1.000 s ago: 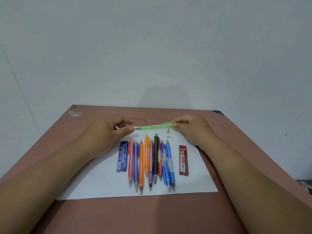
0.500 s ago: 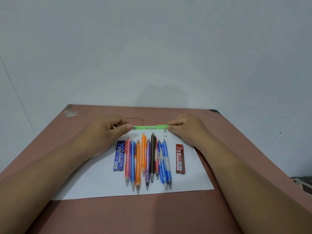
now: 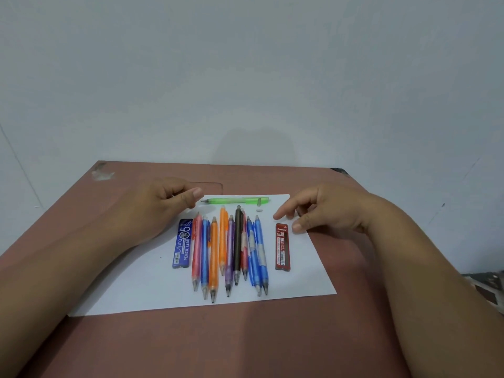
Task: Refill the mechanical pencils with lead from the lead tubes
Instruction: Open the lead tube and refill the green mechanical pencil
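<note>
While my hands hover, a reddish-brown table (image 3: 272, 345) carries white paper (image 3: 141, 290). On it lie a row of mechanical pencils (image 3: 229, 249), a blue lead tube (image 3: 182, 243), a red lead tube (image 3: 282, 246) and a green pencil (image 3: 234, 200). My left hand (image 3: 161, 205) is loosely curled, holding nothing visible; my right hand (image 3: 324, 208) is relaxed, empty.

Blue lead tube (image 3: 182, 243), left of the pencils: "Alpha", "0.5", "PENCIL LEAD". Red lead tube (image 3: 282, 247), right of the pencils: "Faster", "2B"; its smaller print is too small to read.
</note>
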A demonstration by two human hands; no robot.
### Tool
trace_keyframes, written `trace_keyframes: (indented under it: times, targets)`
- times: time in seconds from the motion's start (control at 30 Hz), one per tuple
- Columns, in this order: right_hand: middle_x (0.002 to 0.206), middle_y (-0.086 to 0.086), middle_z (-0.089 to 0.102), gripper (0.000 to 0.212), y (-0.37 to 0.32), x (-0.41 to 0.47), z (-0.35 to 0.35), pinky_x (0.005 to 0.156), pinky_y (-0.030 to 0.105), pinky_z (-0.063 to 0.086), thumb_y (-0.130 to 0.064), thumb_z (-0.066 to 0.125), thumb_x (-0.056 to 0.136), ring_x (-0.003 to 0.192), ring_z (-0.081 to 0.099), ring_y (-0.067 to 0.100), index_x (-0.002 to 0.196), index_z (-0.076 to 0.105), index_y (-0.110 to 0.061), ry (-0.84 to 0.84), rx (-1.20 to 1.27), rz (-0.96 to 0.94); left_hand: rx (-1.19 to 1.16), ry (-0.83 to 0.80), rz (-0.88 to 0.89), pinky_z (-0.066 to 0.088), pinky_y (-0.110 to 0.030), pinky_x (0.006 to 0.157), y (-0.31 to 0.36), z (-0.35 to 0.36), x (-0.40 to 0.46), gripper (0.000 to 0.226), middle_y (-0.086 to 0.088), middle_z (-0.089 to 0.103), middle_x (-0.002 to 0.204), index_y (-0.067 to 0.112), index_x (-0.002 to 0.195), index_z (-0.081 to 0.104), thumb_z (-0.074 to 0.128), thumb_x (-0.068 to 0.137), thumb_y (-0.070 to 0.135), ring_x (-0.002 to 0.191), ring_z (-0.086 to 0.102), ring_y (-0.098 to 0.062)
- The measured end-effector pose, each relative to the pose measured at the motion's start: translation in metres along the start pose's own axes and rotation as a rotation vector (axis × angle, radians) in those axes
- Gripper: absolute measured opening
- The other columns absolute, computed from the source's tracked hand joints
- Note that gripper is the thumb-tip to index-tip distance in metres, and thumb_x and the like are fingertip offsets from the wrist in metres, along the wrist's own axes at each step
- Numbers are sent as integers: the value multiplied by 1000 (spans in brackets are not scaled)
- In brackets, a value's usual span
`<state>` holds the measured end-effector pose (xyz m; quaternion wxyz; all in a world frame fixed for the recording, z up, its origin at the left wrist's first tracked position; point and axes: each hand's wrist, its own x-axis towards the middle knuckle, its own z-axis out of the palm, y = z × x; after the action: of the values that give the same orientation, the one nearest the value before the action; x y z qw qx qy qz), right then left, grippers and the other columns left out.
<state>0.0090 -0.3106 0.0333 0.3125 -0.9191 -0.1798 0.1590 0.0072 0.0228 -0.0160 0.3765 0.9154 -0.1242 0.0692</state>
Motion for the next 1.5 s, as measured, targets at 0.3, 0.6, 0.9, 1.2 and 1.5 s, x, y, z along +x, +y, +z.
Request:
trace_keyframes:
  times: [0.3, 0.6, 0.9, 1.2, 1.5]
  targets:
    - [120, -17, 61, 33, -4, 4, 8, 107, 37, 45, -23, 75, 91, 118, 54, 12, 103, 73, -53, -91, -158, -47, 54, -4, 23, 58, -36, 74, -1, -3, -1, 76, 19, 72, 87, 32, 97, 70, 33, 72, 93, 83, 66, -4]
    - [105, 7, 73, 22, 1, -6, 2, 81, 19, 54, 4, 65, 94, 94, 69, 8, 105, 74, -12, -69, 311, -18, -30, 11, 27, 53, -29, 70, 11, -1, -9, 47, 25, 71, 88, 32, 94, 70, 46, 79, 70, 86, 63, 6]
    - [92, 1, 73, 22, -17, -5, 15, 71, 17, 51, 7, 62, 93, 82, 63, 6, 107, 73, -7, 154, 474, -175, -161, 50, 124, 47, -14, 59, 48, 5, -31, 37, 25, 70, 86, 36, 90, 72, 52, 75, 64, 85, 64, 6]
    - [93, -3, 75, 28, -33, 14, 38, 67, 20, 51, 5, 68, 89, 82, 63, 3, 103, 77, -18, 349, 576, -292, -83, 208, 181, 38, -9, 63, 68, 20, -37, 14, 25, 63, 90, 46, 99, 68, 68, 85, 49, 91, 55, 5]
    - [92, -3, 76, 24, -46, 17, 43, 66, 21, 51, -7, 69, 90, 82, 66, 5, 105, 76, -24, 393, 622, -343, -374, 20, -43, 57, -26, 74, 71, 15, -36, 11, 21, 75, 89, 42, 98, 76, 67, 93, 40, 82, 72, -1]
